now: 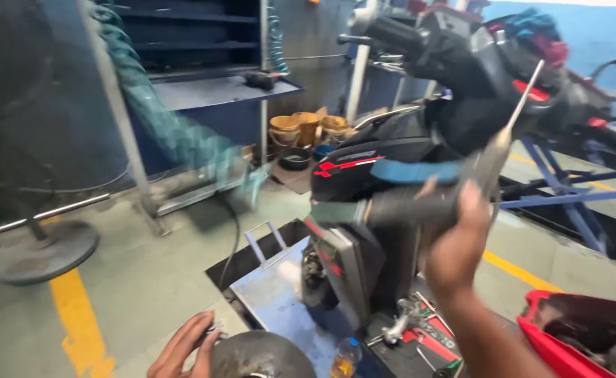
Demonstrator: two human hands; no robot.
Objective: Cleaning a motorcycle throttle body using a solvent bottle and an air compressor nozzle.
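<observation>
My right hand (pixel 455 245) is raised in front of a black scooter (pixel 392 161) and grips a blow gun (pixel 406 208). The gun's thin metal nozzle (pixel 521 101) points up and to the right, towards the handlebar area. A teal coiled hose (pixel 168 133) trails from the gun to the upper left and is blurred by motion. My left hand (pixel 182 346) is low at the bottom edge, fingers against a round dark object (pixel 259 355). A small shiny piece shows at its fingertips, but I cannot tell whether the hand holds it.
The scooter stands on a blue lift platform (pixel 276 294). Loose tools (pixel 406 325) and a small bottle (pixel 346 357) lie by its base. A red body panel (pixel 581 329) is at bottom right. A fan stand (pixel 42 252), a blue shelf (pixel 217 87) and buckets (pixel 308 126) are nearby.
</observation>
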